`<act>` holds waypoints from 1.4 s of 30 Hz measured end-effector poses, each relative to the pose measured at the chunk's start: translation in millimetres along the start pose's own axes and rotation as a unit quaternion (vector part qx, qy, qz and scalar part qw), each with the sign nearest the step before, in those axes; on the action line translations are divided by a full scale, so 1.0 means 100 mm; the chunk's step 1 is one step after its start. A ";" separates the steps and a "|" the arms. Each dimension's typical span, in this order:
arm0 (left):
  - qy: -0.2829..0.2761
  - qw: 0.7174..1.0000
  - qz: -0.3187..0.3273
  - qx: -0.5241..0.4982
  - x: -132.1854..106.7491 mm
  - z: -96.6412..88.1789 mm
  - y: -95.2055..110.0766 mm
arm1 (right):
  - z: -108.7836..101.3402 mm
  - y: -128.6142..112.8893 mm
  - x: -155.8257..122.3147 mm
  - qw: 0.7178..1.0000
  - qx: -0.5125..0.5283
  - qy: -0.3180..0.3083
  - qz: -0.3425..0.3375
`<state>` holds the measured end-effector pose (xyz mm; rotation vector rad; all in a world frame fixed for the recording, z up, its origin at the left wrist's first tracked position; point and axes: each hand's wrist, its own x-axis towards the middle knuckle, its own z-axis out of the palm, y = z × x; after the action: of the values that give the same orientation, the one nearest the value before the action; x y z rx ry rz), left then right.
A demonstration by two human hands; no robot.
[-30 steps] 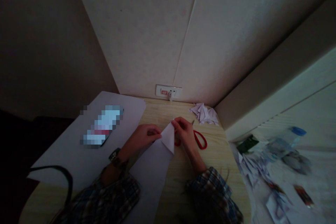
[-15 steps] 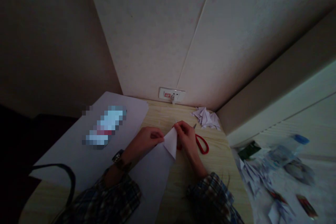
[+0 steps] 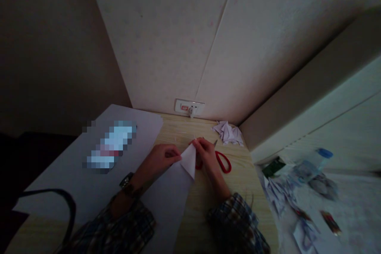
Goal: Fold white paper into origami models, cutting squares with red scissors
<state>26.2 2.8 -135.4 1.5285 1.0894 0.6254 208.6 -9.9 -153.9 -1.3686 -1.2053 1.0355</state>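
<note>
Between my two hands is a small piece of folded white paper (image 3: 188, 162), roughly a triangle with a point toward me. My left hand (image 3: 162, 157) pinches its left corner between thumb and finger. At the upper corner, the fingers of my right hand (image 3: 205, 151) are closed on the same paper. Scissors with red handles (image 3: 224, 162) lie on the table just right of my right hand, which partly hides them. Beneath my left hand and the folded piece, large white sheets (image 3: 166, 202) cover part of the tabletop.
A phone (image 3: 111, 145), blurred out, lies on the sheets at left. Folded paper pieces (image 3: 228, 133) are heaped at the wooden table's (image 3: 238, 178) back right corner, near a wall socket (image 3: 189, 108). Lower right, beyond the table edge, are a plastic bottle (image 3: 311, 164) and paper scraps (image 3: 278, 194).
The whole view has shifted slightly, so things appear a little further left. Both hands keep their hold on the folded paper, with hardly any other movement.
</note>
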 end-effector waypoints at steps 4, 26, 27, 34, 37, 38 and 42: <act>0.000 1.000 -0.001 -0.002 -0.01 0.00 0.00 | 0.01 -0.02 -0.02 1.000 0.010 -0.009 0.012; 0.023 1.000 0.012 0.012 -0.01 -0.04 0.05 | -0.01 -0.08 -0.05 0.998 0.004 -0.061 0.033; 0.023 1.000 0.012 0.010 -0.01 -0.04 0.04 | 0.00 -0.08 -0.05 0.998 0.004 -0.060 0.035; 0.028 1.000 0.010 0.002 0.01 -0.01 0.03 | 0.00 -0.06 -0.07 0.998 0.002 -0.047 0.035; 0.034 0.999 0.011 0.000 0.00 -0.02 0.05 | 0.00 -0.07 -0.06 0.998 -0.002 -0.046 0.030; 0.040 0.999 0.011 -0.001 0.00 -0.02 0.06 | 0.01 -0.07 -0.05 0.998 -0.003 -0.051 0.029; 0.063 0.998 0.012 -0.002 0.00 -0.03 0.06 | 0.01 -0.09 -0.04 0.997 -0.007 -0.073 0.026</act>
<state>25.3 4.3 -128.4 1.5168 1.1662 0.7478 205.8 -14.2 -145.5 -1.3602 -1.2905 1.1837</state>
